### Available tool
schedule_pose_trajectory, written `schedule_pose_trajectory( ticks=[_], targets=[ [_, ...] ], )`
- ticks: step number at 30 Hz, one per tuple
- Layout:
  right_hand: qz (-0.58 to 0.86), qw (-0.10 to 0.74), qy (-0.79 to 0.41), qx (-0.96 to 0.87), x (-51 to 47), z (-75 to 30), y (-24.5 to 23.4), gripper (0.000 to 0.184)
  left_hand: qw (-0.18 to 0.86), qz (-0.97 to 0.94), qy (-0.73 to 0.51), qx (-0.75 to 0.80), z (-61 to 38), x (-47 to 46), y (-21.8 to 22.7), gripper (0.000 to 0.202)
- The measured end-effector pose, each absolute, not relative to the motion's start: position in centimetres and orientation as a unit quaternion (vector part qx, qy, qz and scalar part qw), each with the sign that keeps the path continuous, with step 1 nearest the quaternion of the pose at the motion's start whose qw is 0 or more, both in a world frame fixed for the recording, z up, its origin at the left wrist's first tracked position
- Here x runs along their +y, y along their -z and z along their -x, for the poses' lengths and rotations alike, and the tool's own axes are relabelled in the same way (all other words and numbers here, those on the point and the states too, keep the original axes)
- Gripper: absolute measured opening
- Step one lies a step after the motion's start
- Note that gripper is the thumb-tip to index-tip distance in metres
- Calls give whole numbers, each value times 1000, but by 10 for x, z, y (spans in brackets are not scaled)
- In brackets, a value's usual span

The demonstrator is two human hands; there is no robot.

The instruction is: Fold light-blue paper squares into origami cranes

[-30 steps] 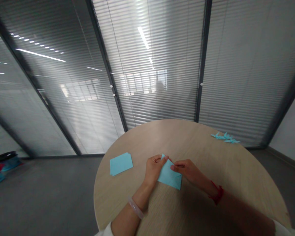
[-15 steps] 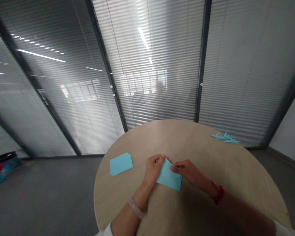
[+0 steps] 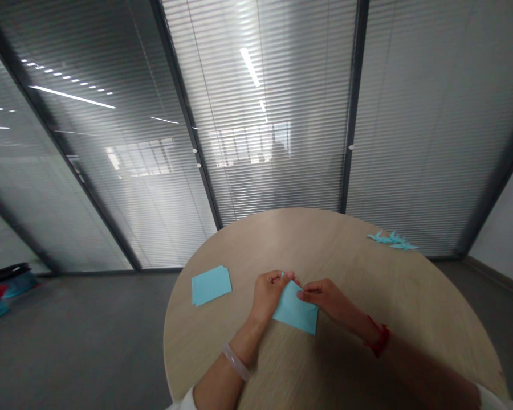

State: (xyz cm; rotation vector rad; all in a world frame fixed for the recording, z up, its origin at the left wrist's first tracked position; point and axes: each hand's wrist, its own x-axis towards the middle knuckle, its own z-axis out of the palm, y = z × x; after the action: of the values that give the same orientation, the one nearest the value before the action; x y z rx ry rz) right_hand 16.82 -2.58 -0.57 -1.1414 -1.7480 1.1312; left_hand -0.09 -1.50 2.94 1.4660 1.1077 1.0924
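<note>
Between my hands is a light-blue sheet of paper [image 3: 296, 310], with one upper corner folded over and a slanting edge at the top right. My left hand [image 3: 270, 293] pinches its upper left corner between thumb and fingers. On the sheet's right edge, my right hand [image 3: 322, 296] is closed, thumb and forefinger gripping the paper near the fold. Parts of the fingers behind the sheet are hidden. To the left of my left hand lies a stack of light-blue paper sheets [image 3: 211, 286], flat on the table.
The round wooden table [image 3: 277, 233] bears several small folded blue paper figures [image 3: 392, 240] near its far right edge. Beyond it stands a glass wall with blinds [image 3: 282, 182]. Red, blue and black objects [image 3: 8, 285] are on the floor at far left.
My left thumb has shifted slightly to the right along the paper's top corner. The sheet has moved a touch right and toward me; both hands keep their hold.
</note>
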Motion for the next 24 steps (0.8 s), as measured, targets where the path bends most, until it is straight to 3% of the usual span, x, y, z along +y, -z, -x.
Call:
schedule_pose_trajectory(
  ticks=[10, 20, 24],
  targets=[
    [426, 362, -464, -687, -25, -170, 7, 46, 496, -577, -462, 456, 1, -16, -29, 52],
    [442, 358, -458, -683, -24, -169, 12, 47, 401, -616, -455, 502, 2, -6, -20, 55],
    [444, 355, -460, -683, -23, -170, 13, 46, 433, -604, -450, 495, 3, -6, -17, 55]
  ],
)
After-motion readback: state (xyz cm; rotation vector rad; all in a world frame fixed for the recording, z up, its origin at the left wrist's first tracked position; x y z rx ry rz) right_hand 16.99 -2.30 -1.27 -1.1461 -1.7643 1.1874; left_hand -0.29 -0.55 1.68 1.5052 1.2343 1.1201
